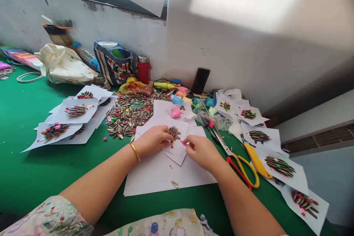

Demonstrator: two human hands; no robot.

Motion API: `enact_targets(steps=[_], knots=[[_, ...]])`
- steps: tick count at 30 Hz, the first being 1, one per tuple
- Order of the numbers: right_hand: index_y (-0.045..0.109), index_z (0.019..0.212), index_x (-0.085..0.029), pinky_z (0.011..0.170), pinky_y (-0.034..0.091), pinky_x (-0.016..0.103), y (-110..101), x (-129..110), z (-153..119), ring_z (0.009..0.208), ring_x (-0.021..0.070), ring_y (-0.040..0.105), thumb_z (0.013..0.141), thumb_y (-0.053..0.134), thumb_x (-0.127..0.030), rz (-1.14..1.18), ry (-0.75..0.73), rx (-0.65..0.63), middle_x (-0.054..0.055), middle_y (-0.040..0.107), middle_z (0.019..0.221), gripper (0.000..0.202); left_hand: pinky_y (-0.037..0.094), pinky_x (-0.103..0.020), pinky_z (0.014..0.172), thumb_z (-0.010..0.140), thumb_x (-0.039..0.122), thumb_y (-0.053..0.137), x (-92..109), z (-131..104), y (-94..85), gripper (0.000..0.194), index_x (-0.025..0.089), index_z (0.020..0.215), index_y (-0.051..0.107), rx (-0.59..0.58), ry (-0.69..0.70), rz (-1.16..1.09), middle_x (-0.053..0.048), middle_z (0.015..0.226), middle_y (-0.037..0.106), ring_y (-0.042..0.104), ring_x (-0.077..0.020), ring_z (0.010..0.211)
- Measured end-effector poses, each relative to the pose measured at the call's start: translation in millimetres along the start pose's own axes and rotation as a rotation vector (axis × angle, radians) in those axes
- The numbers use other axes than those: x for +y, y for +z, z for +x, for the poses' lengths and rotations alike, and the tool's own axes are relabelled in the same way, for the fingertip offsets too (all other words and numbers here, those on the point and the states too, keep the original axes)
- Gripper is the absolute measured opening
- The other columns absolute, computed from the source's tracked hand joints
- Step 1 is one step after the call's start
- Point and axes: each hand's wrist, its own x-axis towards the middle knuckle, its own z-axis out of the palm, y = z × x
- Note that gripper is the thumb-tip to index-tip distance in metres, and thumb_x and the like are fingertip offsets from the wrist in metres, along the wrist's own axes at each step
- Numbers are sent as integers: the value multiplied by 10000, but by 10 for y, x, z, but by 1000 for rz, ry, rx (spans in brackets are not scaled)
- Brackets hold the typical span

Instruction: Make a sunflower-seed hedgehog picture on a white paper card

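Note:
A small white card (180, 157) lies on larger white sheets (143, 180), bearing a hedgehog figure (173, 132) made of striped sunflower seeds with tiny red and pink dots below it. My left hand (155, 141) rests on the card's left side, fingers stretched toward the seed figure, fingertips touching at its lower edge. To the right, my right hand (201, 151) pinches a small piece of pink modelling clay (183, 143) between thumb and forefinger, close over the card. A single seed (174, 184) lies on the sheet nearer to me.
Loose sunflower seeds (129, 114) are heaped behind my left hand. Finished seed cards lie in stacks left (79, 112) and right (279, 166). Scissors (235, 158) and a yellow cutter (257, 160) lie by my right arm. Clay packs (177, 100), a phone (201, 81) and a red bottle (143, 70) stand behind.

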Motion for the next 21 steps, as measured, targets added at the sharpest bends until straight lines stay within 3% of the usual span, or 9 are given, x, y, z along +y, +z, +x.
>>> enact_targets(steps=[5,9,12,15,18,21], knots=[[662,1101,-228,633,333,277,-145,271,96,856,212,630,872,469,-188,-218,192,122,58,719,952,302,435,-281,771,870,138,540,-6,-12,-97,188,213,977,675,130,-153,-14,-39,928,604,581,-180,864],[686,990,-198,632,351,300,-154,449,133,869,246,627,893,451,-193,-337,264,32,96,706,949,253,446,-310,765,887,227,546,-54,-22,-161,137,193,958,659,181,-320,46,-51,927,610,581,-202,865],[708,896,-178,710,405,328,-114,490,136,928,265,612,921,447,-236,-382,210,66,126,692,975,269,433,-343,861,897,325,568,-82,-34,-159,203,198,995,691,176,-320,97,-70,989,625,576,-226,956],[711,1028,-184,883,424,369,-13,465,156,1095,272,567,911,464,-208,-346,70,171,125,668,1166,275,389,-390,943,834,520,638,-78,-49,-144,401,228,1104,691,141,-295,156,-79,1091,627,550,-262,1059],[586,1310,-210,1081,321,400,135,432,198,1341,246,409,867,465,-117,-266,-105,176,69,527,1434,469,329,-428,1000,688,662,714,-65,-65,-141,652,264,1201,650,54,-255,185,-80,1212,615,499,-306,1173],[486,1413,-229,1163,197,450,239,422,229,1441,228,278,835,463,-81,-235,-176,81,30,429,1521,598,280,-438,1034,606,686,754,-77,-84,-145,822,283,1302,583,-16,-230,191,-84,1326,574,446,-331,1259]])
